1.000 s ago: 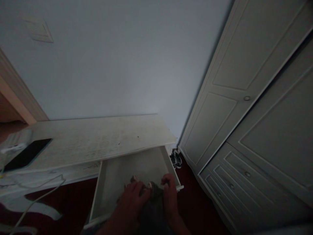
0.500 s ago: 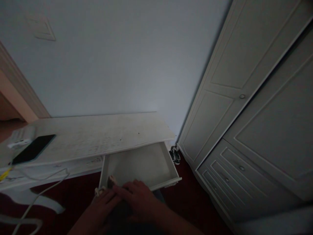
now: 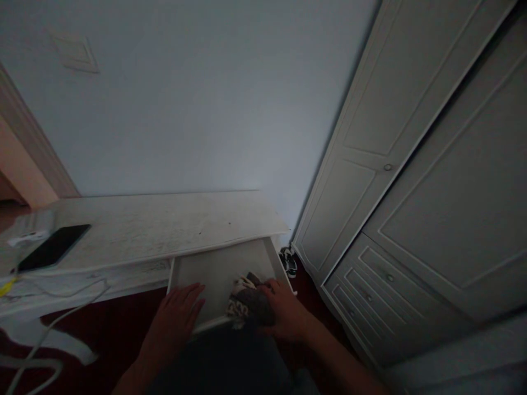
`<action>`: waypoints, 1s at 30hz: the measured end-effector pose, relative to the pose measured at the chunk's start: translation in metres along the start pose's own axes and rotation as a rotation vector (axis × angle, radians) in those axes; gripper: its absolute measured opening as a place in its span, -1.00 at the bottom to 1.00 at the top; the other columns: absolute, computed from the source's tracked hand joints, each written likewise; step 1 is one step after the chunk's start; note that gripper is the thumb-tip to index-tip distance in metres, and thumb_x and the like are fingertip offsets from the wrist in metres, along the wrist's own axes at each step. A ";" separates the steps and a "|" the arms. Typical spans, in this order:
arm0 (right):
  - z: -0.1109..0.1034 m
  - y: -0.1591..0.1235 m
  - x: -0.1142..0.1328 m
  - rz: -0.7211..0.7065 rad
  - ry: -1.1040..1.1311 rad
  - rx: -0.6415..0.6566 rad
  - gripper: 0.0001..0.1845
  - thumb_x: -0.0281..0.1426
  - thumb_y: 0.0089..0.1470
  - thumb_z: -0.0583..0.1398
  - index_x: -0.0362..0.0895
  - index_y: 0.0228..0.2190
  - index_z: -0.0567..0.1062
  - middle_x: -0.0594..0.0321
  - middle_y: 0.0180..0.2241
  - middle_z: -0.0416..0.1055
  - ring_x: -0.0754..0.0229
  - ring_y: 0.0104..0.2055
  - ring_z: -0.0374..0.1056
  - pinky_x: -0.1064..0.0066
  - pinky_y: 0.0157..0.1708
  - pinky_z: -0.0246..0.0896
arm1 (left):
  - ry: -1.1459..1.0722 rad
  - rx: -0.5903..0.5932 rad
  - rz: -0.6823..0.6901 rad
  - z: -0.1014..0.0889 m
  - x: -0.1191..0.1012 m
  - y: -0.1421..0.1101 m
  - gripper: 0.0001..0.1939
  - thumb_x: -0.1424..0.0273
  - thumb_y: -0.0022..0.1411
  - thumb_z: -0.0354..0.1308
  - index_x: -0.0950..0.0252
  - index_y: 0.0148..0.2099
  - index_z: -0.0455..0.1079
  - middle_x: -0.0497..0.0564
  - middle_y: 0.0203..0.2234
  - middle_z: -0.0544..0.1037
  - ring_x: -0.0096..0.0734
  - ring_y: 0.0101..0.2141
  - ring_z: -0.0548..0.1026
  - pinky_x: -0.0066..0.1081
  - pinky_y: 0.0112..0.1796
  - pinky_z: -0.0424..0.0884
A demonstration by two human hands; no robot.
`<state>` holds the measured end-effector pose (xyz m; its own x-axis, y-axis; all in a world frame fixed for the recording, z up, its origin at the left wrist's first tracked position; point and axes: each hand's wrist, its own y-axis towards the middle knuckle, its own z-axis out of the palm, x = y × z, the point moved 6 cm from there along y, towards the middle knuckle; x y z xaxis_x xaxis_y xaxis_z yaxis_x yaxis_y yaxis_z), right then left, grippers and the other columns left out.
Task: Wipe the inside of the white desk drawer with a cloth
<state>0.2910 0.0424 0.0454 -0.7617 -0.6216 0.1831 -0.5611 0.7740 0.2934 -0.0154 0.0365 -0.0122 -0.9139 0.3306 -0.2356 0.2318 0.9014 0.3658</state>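
A white drawer (image 3: 208,269) is pulled out from the white desk (image 3: 135,227). My right hand (image 3: 284,310) grips a crumpled dark cloth (image 3: 253,299) with cream, patterned edges. The cloth is over the right front part of the drawer, and dim light hides what exactly it is. Over the drawer's left front corner lies my left hand (image 3: 179,310), its fingers stretched out and nothing in them. I cannot tell if it presses on the drawer's edge.
On the desk's left end are a black tablet-like device (image 3: 55,247) and a white box-shaped item (image 3: 35,227). A white cable (image 3: 61,315) hangs below them. Black-and-white shoes (image 3: 289,263) stand on the red floor, beside a white wardrobe (image 3: 354,219) at the right.
My hands were together at the drawer's left front with the cloth under them. My right hand has moved right with the cloth, and my left hand has spread out at the left corner.
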 end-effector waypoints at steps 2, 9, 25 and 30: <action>0.026 0.017 0.036 -0.065 0.048 0.056 0.03 0.19 -0.25 0.48 -0.05 0.16 0.44 0.02 0.01 0.44 -0.11 -0.03 0.36 0.13 -0.06 0.32 | -0.010 0.032 -0.001 0.001 -0.004 0.003 -0.55 0.30 0.48 -0.10 0.18 0.25 0.46 0.12 0.18 0.57 -0.16 0.17 0.49 -0.05 0.26 0.33; 0.063 0.069 0.131 -0.111 -0.029 -0.058 -0.15 -0.07 -0.18 0.53 0.01 0.13 0.45 0.24 -0.12 0.51 -0.02 -0.14 0.39 0.25 -0.24 0.28 | 0.056 0.069 -0.104 -0.013 0.014 -0.006 -0.44 0.54 0.30 -0.07 0.19 0.28 0.40 0.13 0.20 0.56 -0.17 0.21 0.46 0.05 0.35 0.09; 0.032 0.025 0.044 -0.132 -0.111 0.010 -0.18 0.17 -0.05 0.43 -0.06 0.09 0.49 0.05 -0.02 0.45 -0.07 -0.03 0.32 0.19 -0.07 0.21 | 0.268 0.229 0.018 -0.025 -0.018 0.004 -0.57 0.44 0.44 -0.15 0.23 0.01 0.58 0.16 -0.02 0.66 -0.02 0.08 0.53 0.16 0.29 0.06; 0.081 0.054 0.131 -0.095 -0.033 -0.225 -0.38 0.14 0.08 0.34 0.02 0.01 0.50 0.08 -0.03 0.40 -0.07 -0.05 0.23 0.13 -0.08 0.14 | 0.260 0.283 -0.041 -0.025 -0.010 0.003 -0.57 0.56 0.30 -0.05 0.37 0.07 0.56 0.28 0.06 0.62 -0.05 0.15 0.49 -0.04 0.29 0.11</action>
<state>0.1343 0.0124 0.0092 -0.7211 -0.6832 0.1153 -0.5470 0.6635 0.5105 -0.0135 0.0291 0.0136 -0.9698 0.2437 0.0046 0.2431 0.9659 0.0889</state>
